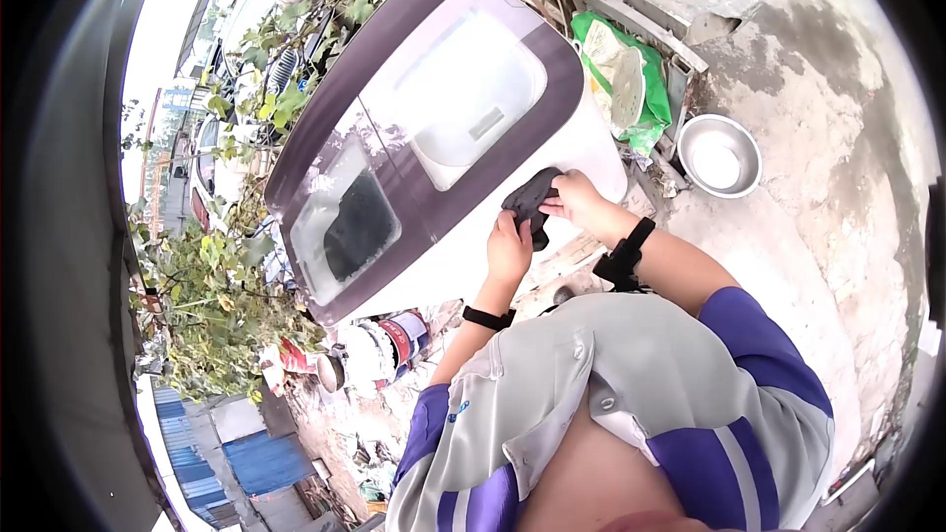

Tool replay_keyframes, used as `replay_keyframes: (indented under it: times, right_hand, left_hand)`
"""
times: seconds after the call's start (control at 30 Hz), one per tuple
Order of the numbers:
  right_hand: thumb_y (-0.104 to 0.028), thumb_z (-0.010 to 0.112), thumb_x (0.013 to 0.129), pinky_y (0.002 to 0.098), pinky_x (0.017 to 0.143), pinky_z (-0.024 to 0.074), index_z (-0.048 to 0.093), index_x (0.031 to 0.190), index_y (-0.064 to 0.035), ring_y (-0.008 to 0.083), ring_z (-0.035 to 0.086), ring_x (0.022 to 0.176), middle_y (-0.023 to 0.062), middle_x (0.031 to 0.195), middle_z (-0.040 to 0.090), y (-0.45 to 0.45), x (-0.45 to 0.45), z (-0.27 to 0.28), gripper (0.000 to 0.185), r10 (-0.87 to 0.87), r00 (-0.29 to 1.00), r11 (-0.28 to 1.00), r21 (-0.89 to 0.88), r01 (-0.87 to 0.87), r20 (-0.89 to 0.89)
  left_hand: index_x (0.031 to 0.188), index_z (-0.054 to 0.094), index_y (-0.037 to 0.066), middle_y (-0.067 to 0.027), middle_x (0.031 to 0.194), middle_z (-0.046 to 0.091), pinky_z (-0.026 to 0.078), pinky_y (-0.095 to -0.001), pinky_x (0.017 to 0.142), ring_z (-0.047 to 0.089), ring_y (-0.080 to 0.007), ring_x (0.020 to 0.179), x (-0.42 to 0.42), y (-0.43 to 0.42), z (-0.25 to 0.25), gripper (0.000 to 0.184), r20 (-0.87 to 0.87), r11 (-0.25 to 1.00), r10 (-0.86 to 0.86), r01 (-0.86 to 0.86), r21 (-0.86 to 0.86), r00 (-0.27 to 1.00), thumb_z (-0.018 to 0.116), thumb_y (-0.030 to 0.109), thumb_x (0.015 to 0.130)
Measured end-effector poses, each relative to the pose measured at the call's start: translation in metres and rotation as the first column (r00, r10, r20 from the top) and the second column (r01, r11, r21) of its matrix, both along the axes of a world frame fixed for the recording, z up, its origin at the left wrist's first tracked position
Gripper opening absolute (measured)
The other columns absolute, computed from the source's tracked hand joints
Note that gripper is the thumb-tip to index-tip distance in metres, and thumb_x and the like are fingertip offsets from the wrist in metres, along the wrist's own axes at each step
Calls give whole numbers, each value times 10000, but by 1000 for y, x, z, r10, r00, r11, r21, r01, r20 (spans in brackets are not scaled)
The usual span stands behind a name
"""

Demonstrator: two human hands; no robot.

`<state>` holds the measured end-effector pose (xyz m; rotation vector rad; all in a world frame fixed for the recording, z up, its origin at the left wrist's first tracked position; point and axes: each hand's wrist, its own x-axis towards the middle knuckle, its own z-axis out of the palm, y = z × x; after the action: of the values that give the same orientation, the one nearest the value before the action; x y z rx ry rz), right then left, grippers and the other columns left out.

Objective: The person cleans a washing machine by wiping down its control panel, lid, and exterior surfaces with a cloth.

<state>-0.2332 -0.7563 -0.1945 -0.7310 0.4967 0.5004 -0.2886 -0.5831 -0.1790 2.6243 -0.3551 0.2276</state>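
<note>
A dark, crumpled cloth item (pixel 532 194) is held between my two hands, in front of the side of a white twin-tub washing machine (pixel 434 271). My left hand (pixel 509 248) pinches its lower left part. My right hand (pixel 579 199) grips its upper right part, with the fingers closed on it. The machine has a purple-brown top frame with two clear lids, and it appears tilted in the view. Black bands are on both wrists.
A metal basin (pixel 719 156) stands on the concrete ground at the right. Beside the machine lies a green bag (pixel 645 89). Paint buckets (pixel 394 343) stand below the machine. Leafy vines (pixel 212 320) grow at the left.
</note>
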Motion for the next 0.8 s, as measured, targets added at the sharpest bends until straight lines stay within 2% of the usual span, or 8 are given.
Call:
replay_keyframes:
  times: [0.03, 0.17, 0.2, 0.37, 0.47, 0.63, 0.77, 0.8]
  right_hand:
    - [-71, 463, 934, 397, 846, 578, 487, 1179, 1, 286, 670, 957, 149, 1064, 628, -16, 1, 5, 257, -91, 995, 995, -31, 90, -46]
    - [-123, 517, 956, 308, 680, 546, 477, 1166, -42, 175, 653, 776, 96, 948, 639, -88, 6, 1, 229, -303, 928, 875, -323, 362, 219]
    - [-146, 530, 972, 244, 643, 505, 502, 1150, -60, 115, 624, 750, 49, 920, 640, -103, 1, 20, 200, -279, 924, 829, -420, 369, 262]
    - [-129, 568, 984, 222, 568, 450, 548, 1091, -47, 79, 568, 621, 15, 848, 622, -138, -34, 79, 137, -192, 803, 674, -519, 525, 563]
    - [-145, 593, 962, 220, 539, 421, 597, 1004, -30, 59, 510, 601, -4, 776, 586, -141, -52, 105, 122, -170, 819, 718, -501, 484, 547]
    - [-141, 564, 942, 235, 577, 406, 614, 942, -15, 51, 481, 651, -27, 753, 557, -124, -58, 128, 135, 45, 750, 606, -615, 505, 660]
    - [-133, 617, 897, 234, 598, 428, 610, 900, 6, 60, 511, 675, -17, 747, 577, -107, -61, 158, 139, 117, 769, 676, -618, 401, 628]
    - [-126, 626, 891, 230, 597, 426, 610, 906, 8, 55, 510, 676, -19, 748, 579, -101, -64, 168, 135, 167, 767, 678, -637, 366, 619]
  left_hand:
    - [1110, 517, -41, -299, 959, 641, 521, -503, 724, 635, -481, 844, 6, -17, 2, 298, 10, 998, -45, 46, -33, 999, 655, 110, 895]
    - [1174, 530, -43, -261, 1025, 638, 521, -488, 791, 625, -448, 911, 25, -80, 19, 346, 27, 960, -270, 271, -76, 963, 648, 149, 912]
    - [1173, 542, -41, -255, 1017, 639, 520, -485, 789, 625, -447, 905, 28, -92, 25, 336, 61, 947, -301, 306, -94, 952, 642, 152, 916]
    - [1170, 591, -32, -226, 1015, 642, 513, -462, 796, 623, -432, 910, 30, -106, 61, 299, 41, 909, -360, 361, -210, 932, 620, 137, 926]
    - [1198, 566, -42, -245, 1164, 585, 507, -453, 860, 599, -419, 1019, 18, -102, 79, 371, 112, 915, -359, 373, -155, 927, 654, 160, 899]
    - [1260, 516, -49, -262, 1317, 486, 497, -471, 926, 561, -423, 1116, 4, -107, 90, 542, 255, 905, -424, 419, 76, 869, 728, 224, 842]
    - [1295, 486, -54, -263, 1337, 476, 502, -462, 924, 544, -427, 1142, 1, -120, 96, 681, 133, 864, -406, 427, -269, 904, 782, 281, 782]
    - [1307, 462, -51, -264, 1292, 511, 504, -476, 901, 547, -438, 1132, 5, -117, 103, 678, 59, 857, -454, 454, -243, 889, 772, 253, 787]
